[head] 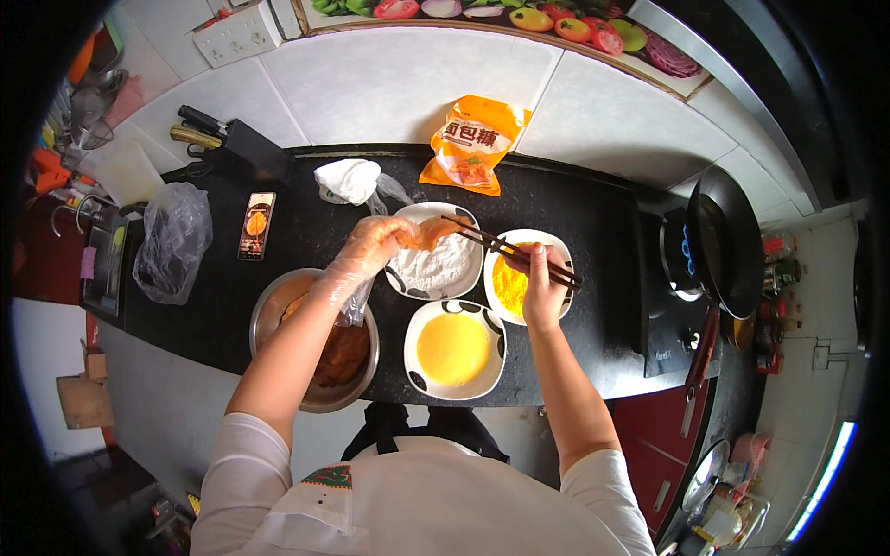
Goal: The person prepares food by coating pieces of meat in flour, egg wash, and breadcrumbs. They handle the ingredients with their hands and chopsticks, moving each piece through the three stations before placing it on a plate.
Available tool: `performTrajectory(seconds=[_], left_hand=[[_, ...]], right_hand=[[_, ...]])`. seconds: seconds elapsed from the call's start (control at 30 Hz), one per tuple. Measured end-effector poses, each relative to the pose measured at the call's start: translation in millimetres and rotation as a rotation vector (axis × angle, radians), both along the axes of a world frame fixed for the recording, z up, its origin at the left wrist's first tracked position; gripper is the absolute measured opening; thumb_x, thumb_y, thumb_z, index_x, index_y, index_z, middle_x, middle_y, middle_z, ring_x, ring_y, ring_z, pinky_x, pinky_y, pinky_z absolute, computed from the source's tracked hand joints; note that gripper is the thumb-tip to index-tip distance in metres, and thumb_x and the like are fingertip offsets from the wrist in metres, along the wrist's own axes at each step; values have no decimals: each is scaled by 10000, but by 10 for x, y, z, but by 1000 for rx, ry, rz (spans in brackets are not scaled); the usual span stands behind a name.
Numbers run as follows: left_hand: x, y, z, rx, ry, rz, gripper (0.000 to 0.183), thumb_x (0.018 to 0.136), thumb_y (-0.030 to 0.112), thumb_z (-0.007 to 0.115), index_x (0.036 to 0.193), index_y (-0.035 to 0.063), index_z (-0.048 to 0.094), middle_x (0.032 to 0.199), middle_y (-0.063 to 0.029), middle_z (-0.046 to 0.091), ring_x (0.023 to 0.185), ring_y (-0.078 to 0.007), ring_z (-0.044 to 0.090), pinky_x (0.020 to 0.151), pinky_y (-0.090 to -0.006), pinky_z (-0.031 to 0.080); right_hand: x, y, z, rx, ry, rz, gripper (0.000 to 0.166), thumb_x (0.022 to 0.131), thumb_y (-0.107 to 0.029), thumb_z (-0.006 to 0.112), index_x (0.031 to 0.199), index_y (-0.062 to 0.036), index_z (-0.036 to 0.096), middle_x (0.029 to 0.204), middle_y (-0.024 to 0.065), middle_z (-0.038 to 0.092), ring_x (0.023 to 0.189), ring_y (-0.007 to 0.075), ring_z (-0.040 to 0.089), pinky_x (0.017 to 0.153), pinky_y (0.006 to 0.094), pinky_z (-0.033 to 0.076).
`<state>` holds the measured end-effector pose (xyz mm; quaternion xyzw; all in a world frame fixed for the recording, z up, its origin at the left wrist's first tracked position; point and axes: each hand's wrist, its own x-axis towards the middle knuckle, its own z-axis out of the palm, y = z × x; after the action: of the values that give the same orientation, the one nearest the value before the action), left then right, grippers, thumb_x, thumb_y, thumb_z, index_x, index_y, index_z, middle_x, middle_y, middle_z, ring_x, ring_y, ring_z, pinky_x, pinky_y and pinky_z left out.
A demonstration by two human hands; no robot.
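My left hand point(379, 243), in a clear plastic glove, grips one end of a slice of marinated raw meat point(432, 233). The slice hangs over a patterned white bowl of white flour point(434, 267). In my right hand point(544, 285) is a pair of dark chopsticks point(504, 248), their tips at the meat's other end. Beneath that hand lies a bowl of yellow-orange crumbs point(510, 285), partly hidden. Nearer my body stands a bowl of beaten egg point(454, 349). Under my left forearm, a steel basin point(372, 351) contains more marinated meat point(343, 353).
A black wok point(726, 243) sits tilted at the right-hand gas burner, where a blue flame point(689, 250) shows. Along the back are an orange packet point(474, 146), a white bundle point(348, 181) and a knife block point(250, 153). A phone point(256, 226) and plastic bag point(172, 243) lie left.
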<state>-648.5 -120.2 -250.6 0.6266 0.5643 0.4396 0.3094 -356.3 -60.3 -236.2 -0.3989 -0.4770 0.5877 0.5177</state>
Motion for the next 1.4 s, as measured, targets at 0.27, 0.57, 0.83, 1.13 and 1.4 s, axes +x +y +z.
performTrajectory(seconds=[0.27,0.57,0.83,1.13,1.4], left_hand=[[80,-35,-290,-129,462,-198,178,729,-28,613,874,55,676,868,-123,675,856,-300,667,751,-358,524],[50,-5,-379,-51,649,-286,55,805,106,630,830,67,660,857,-110,658,839,-278,658,748,-338,511],[46,-4,-357,-657,-221,-152,146,927,143,571,938,31,663,896,-127,681,812,-195,629,762,-291,486],[-164,56,-70,84,515,-265,312,759,-24,621,1036,111,667,1078,-90,684,1069,-299,621,925,-418,482],[25,338,-58,-113,544,-194,279,821,58,660,1099,67,641,1105,-130,675,1063,-313,634,931,-400,493]], right_hand=[[142,-192,-25,398,-410,239,56,873,-3,658,824,22,652,811,105,678,759,216,649,722,305,511],[208,-408,164,604,-640,337,92,827,-18,705,912,9,684,850,120,678,776,249,676,696,317,534],[-9,-620,360,448,-530,194,65,850,-21,691,910,1,688,820,115,671,708,231,666,637,295,518],[-167,-684,191,262,-558,98,54,868,-57,684,866,-4,674,764,123,637,645,245,626,595,317,489],[-252,-689,207,272,-530,122,49,860,-47,691,865,-1,674,764,136,637,635,252,636,581,317,499]])
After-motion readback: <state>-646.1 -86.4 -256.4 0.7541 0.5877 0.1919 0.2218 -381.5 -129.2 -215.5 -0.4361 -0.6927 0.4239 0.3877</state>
